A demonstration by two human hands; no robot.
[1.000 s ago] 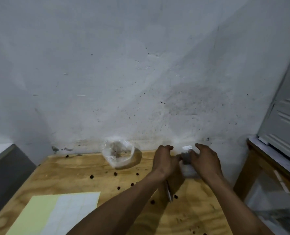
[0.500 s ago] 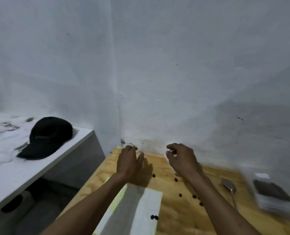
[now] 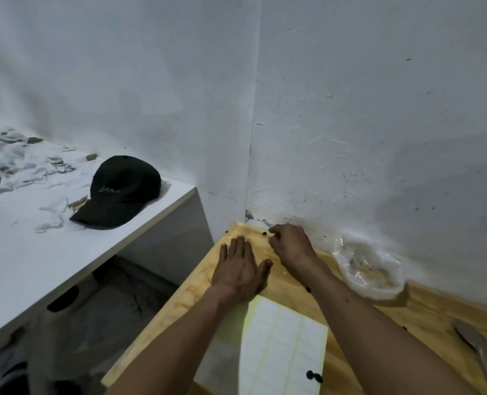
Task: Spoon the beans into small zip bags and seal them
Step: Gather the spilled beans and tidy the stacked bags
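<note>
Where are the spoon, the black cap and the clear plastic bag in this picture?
spoon [image 3: 471, 335], head view, on its bowl.
black cap [image 3: 122, 183], head view, on the crown.
clear plastic bag [image 3: 370, 269], head view, on its crumpled middle.

— What is the person wearing on the arms?

— Nothing that shows. Both forearms are bare from the bottom edge of the view up to the wrists — no sleeve, no cuff.

— Gloves? A watch or a band?

— None to be seen. The bare left hand and the bare right hand carry no glove, and the wrists are uncovered.

— Any rings?

— The picture is too soft at the fingers to tell.

— Marks on the arms?

— A few small dark specks show on the right forearm; whether they are on the arm itself I cannot tell.

— And the rest of the body?

— Out of view — only two forearms and two hands.
</note>
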